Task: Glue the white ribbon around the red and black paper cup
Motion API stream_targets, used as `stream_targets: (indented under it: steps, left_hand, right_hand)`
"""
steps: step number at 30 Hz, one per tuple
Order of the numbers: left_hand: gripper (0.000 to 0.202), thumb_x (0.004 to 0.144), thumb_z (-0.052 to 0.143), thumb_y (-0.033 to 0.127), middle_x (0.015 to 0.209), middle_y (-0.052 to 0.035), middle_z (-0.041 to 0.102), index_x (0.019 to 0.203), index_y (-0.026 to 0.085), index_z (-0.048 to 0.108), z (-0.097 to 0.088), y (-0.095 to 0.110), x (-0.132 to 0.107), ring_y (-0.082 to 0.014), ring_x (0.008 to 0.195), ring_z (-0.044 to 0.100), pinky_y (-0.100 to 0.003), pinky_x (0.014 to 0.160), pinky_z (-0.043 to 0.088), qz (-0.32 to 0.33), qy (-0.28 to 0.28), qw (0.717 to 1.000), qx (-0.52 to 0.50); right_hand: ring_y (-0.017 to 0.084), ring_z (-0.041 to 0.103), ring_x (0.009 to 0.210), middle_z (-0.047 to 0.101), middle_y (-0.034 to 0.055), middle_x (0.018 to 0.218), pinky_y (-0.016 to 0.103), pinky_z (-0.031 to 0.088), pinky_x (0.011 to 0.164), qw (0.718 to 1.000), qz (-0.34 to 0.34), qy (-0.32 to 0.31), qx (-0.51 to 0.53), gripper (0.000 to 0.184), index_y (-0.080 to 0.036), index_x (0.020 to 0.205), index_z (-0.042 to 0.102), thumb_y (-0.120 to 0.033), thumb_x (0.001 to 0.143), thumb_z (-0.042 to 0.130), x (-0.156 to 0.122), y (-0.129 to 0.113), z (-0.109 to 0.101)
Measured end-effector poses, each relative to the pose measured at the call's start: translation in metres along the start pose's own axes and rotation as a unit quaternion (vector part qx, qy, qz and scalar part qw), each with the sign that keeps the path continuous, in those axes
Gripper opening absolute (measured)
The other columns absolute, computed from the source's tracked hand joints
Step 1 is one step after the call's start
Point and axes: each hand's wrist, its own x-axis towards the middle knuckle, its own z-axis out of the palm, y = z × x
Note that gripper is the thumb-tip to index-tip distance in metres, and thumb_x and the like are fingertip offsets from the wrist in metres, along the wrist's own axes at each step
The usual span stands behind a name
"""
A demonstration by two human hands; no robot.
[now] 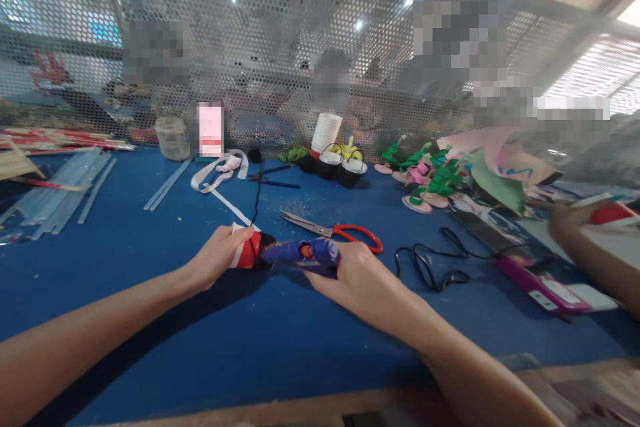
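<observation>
Left hand (215, 259) is clasped on a red-and-black paper cup (246, 252); right hand (357, 280) grips a blue glue gun (291, 253), scissors (326, 230) just beyond.

The left forearm (100, 332) rises from the lower left of the frame, the right forearm (465, 350) from the lower right. Near the centre, the 2 bare hands nearly meet: the left hand (217, 257) curled with its thumb uppermost, the right hand (360, 273) wrapped tight, knuckles up.

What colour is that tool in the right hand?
The tool is purplish blue with some orange, best seen in the head view.
</observation>
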Motion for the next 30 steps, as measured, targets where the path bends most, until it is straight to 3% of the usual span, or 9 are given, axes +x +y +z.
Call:
stream_targets:
  steps: [8,16,25,30]
  left_hand:
    - [0.031,0.065,0.047,0.037,0.053,-0.0042,0.06,0.063,0.01,0.061,-0.001,-0.0026,0.0004,-0.0168,0.053,0.053,-0.025,0.048,0.035,0.013,-0.014,1.0,0.008]
    - [0.028,0.065,0.046,0.036,0.045,-0.0008,0.055,0.056,0.012,0.059,-0.0006,-0.0017,-0.0007,-0.0155,0.049,0.051,-0.023,0.046,0.034,0.017,-0.005,1.0,0.022]
    - [0.029,0.066,0.045,0.036,0.046,0.0004,0.054,0.059,0.013,0.06,-0.0009,-0.0029,-0.0013,-0.0122,0.043,0.045,-0.022,0.043,0.03,0.025,-0.009,0.998,0.052]
    - [0.031,0.068,0.043,0.039,0.042,0.0037,0.044,0.055,0.014,0.055,-0.0016,-0.0045,-0.0003,-0.0095,0.04,0.037,-0.022,0.041,0.024,0.032,-0.008,0.997,0.076]
  right_hand:
    - [0.01,0.046,0.046,0.052,0.0,0.051,0.02,0.033,0.044,0.999,0.039,-0.023,-0.003,0.007,-0.015,0.059,0.051,-0.018,0.066,0.05,0.0039,-0.0038,-0.0052]
    - [0.008,0.042,0.042,0.047,-0.0022,0.045,0.019,0.031,0.041,1.0,0.025,0.011,-0.002,0.013,-0.015,0.052,0.047,-0.018,0.064,0.05,0.007,-0.0006,-0.0019]
    - [0.009,0.042,0.044,0.047,-0.0013,0.047,0.019,0.032,0.043,0.999,0.035,-0.012,0.014,0.014,-0.015,0.054,0.046,-0.02,0.066,0.048,0.0076,-0.0006,-0.0048]
    - [0.008,0.039,0.043,0.044,-0.0024,0.046,0.018,0.03,0.041,0.999,0.033,-0.001,0.014,0.015,-0.016,0.052,0.044,-0.019,0.066,0.049,0.009,0.0001,-0.004]
